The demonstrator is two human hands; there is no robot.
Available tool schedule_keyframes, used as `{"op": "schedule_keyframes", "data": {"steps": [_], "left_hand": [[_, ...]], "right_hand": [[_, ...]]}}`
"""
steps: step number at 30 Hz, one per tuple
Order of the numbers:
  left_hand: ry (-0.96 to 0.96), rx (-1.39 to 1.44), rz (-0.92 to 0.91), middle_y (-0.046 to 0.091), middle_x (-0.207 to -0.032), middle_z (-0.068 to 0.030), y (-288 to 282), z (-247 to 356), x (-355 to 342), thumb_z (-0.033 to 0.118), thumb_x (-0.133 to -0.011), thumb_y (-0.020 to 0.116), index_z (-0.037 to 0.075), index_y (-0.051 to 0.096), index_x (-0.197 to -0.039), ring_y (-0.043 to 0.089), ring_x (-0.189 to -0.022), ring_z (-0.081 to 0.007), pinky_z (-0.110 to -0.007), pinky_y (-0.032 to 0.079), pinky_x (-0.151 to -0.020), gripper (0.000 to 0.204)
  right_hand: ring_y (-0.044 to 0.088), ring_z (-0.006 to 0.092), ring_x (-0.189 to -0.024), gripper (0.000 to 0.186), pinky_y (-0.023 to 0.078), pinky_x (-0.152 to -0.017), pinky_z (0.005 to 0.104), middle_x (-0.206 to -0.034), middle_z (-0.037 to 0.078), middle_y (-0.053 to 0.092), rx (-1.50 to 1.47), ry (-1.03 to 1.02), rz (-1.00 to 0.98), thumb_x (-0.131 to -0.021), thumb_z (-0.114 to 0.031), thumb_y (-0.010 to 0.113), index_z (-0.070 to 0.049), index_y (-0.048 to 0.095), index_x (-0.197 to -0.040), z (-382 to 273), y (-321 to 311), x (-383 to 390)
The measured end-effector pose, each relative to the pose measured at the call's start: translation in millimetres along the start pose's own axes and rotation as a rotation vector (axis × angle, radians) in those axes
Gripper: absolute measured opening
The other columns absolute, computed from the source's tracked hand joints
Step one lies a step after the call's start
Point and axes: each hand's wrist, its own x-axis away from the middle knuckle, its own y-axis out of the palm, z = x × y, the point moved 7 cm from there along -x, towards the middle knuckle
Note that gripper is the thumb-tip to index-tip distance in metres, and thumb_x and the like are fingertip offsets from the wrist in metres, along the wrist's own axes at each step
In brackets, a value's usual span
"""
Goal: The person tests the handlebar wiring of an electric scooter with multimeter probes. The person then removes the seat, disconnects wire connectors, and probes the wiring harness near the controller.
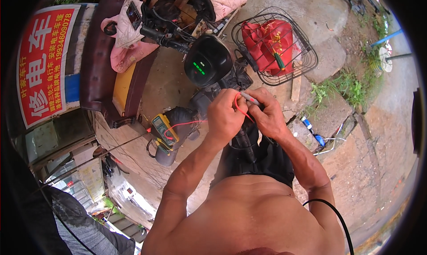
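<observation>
Left hand (226,115) and right hand (269,115) meet at centre, in front of the bare torso, above a handlebar's near black grip (243,144). Right hand: fingers closed on a slim grey pen-like tool (253,99) with a reddish mark, which slants toward the left hand. Left hand: fingers curled in, narrow, tips beside a loop of red lead (241,109); whether they pinch the lead or something else, cannot tell, the palm side being hidden. The loop bends between the two hands; a length of red wire also runs from the left wrist area to a yellow-edged multimeter (165,127), left of the hands, lying tilted on a dark surface; reading too small to make out. Beyond the hands, a black rounded display (207,60) showing small green lights. Right of it, a black wire basket (310,80) containing a red bag (262,44), with a green-handled tool (279,60) by the bag's near side. Left far: maroon padded sofa (94,50), pink quilted cloth (130,32) over its far part; farther left, a red sign (46,64). Right, on cracked paving: a blue-and-white tube (313,131), weeds (351,87) beyond. Near left edge: grey clothing (84,224), apparently another person's.
</observation>
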Motion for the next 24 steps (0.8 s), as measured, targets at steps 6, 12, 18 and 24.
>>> {"op": "schedule_keyframes", "data": {"steps": [6, 12, 18, 24], "left_hand": [[0.083, -0.007, 0.018, 0.061, -0.081, -0.0122, -1.4, 8.2, -1.3, 0.005, -0.088, 0.072, 0.002, 0.062, -0.091, 0.062, -0.071, -0.0293, -0.040, 0.051, -0.064, 0.011], [0.211, 0.001, 0.047, 0.059, -0.080, -0.0086, -2.5, 9.9, 1.8, 0.001, -0.088, 0.074, 0.002, 0.064, -0.095, 0.059, -0.067, -0.0220, -0.034, 0.049, -0.061, 0.012], [0.147, 0.050, -0.013, 0.063, -0.088, -0.0088, -6.3, 5.2, -5.1, -0.003, -0.088, 0.072, 0.010, 0.073, -0.115, 0.062, -0.067, -0.0230, -0.033, 0.051, -0.060, 0.029], [0.281, 0.006, 0.072, 0.067, -0.093, -0.0099, -0.7, 3.9, -3.8, 0.000, -0.088, 0.075, 0.010, 0.074, -0.114, 0.070, -0.078, -0.0286, -0.037, 0.056, -0.066, 0.028]], "right_hand": [[0.061, 0.0277, -0.093, 0.031, 0.049, -0.086, 0.0372, -0.096, 0.014, 0.065, -0.054, 0.038, -0.017, -0.094, -0.006, 0.060, 0.001, 0.069, -0.123, -1.8, -1.5, -0.3], [0.061, 0.0261, -0.094, 0.030, 0.049, -0.087, 0.0360, -0.098, 0.013, 0.064, -0.094, 0.071, -0.025, -0.096, -0.005, 0.060, 0.001, 0.069, -0.123, 1.5, -2.5, 0.4], [0.062, 0.0186, -0.093, 0.029, 0.051, -0.083, 0.0317, -0.105, 0.010, 0.061, -0.251, 0.218, -0.043, -0.099, -0.006, 0.059, -0.001, 0.069, -0.125, 11.0, -1.3, 3.5], [0.061, 0.0134, -0.086, 0.025, 0.053, -0.068, 0.0275, -0.107, 0.006, 0.055, -0.220, 0.142, -0.062, -0.101, -0.003, 0.059, 0.000, 0.068, -0.124, 17.1, 0.9, 2.3]]}}
